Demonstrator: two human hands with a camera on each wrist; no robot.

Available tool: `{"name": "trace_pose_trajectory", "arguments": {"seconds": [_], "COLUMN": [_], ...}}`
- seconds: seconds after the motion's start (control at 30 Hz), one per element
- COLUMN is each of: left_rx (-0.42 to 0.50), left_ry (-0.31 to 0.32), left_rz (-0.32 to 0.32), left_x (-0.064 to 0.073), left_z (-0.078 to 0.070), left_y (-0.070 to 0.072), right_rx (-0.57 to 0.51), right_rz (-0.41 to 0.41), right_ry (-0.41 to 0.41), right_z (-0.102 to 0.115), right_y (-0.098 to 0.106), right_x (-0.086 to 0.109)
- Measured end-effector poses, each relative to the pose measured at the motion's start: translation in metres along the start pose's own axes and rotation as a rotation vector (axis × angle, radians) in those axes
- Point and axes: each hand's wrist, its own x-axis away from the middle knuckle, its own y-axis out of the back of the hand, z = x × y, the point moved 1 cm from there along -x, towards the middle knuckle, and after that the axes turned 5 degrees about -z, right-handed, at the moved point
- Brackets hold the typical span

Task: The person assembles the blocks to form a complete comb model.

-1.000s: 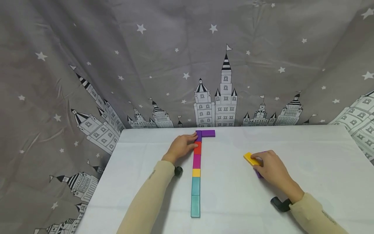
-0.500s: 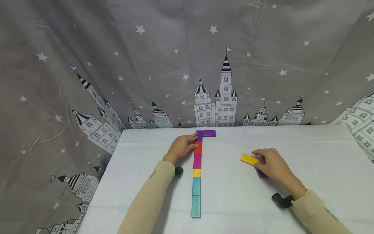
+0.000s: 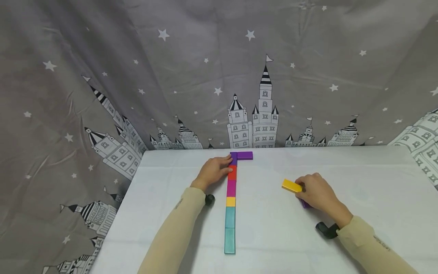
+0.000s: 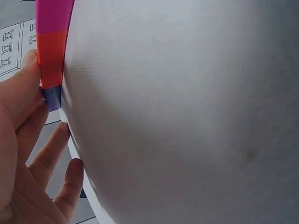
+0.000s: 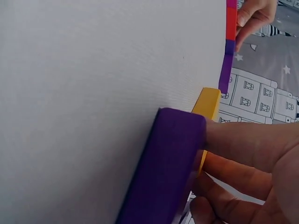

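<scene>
A straight column of flat coloured blocks runs down the table: a dark purple block (image 3: 234, 158), a red block (image 3: 232, 173), a magenta block (image 3: 231, 188), a small yellow block (image 3: 230, 201) and two teal blocks (image 3: 230, 228). A purple block (image 3: 245, 155) lies crosswise at its far end. My left hand (image 3: 211, 173) touches the left side of the dark purple and red blocks, fingers relaxed. To the right, my right hand (image 3: 318, 193) holds a yellow block (image 3: 291, 185) and a dark violet block (image 5: 163, 163), which is partly hidden under the hand in the head view.
White cloth covers the table (image 3: 267, 236). A grey curtain (image 3: 191, 68) printed with castles and stars hangs behind its far edge. Black wrist cameras (image 3: 327, 230) sit below both hands.
In my right hand the yellow block has shifted left and turned flatter; the fingers lifted from it, then closed in again. My left hand and the column stay put.
</scene>
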Motion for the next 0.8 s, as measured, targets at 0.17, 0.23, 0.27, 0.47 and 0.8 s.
{"name": "trace_pose_trajectory", "arguments": {"seconds": [0.17, 0.23, 0.27, 0.47, 0.8], "left_rx": [0.003, 0.005, 0.006, 0.008, 0.005], "left_ry": [-0.006, 0.0, 0.006, 0.019, 0.026], "left_rz": [-0.006, -0.004, -0.003, -0.004, -0.007], "left_x": [-0.001, -0.002, -0.002, -0.004, -0.005], "left_z": [-0.001, -0.002, -0.002, -0.005, -0.004], "left_y": [0.0, 0.001, 0.001, 0.003, 0.001], "right_rx": [-0.002, -0.012, -0.017, -0.036, -0.133], "right_rz": [-0.019, -0.034, -0.04, -0.07, -0.057], "right_ry": [0.038, 0.054, 0.063, 0.126, 0.156], "right_z": [-0.001, -0.001, -0.001, 0.004, 0.019], "right_y": [0.005, 0.007, 0.009, 0.011, 0.001], "right_x": [-0.004, -0.007, -0.008, -0.021, -0.044]}}
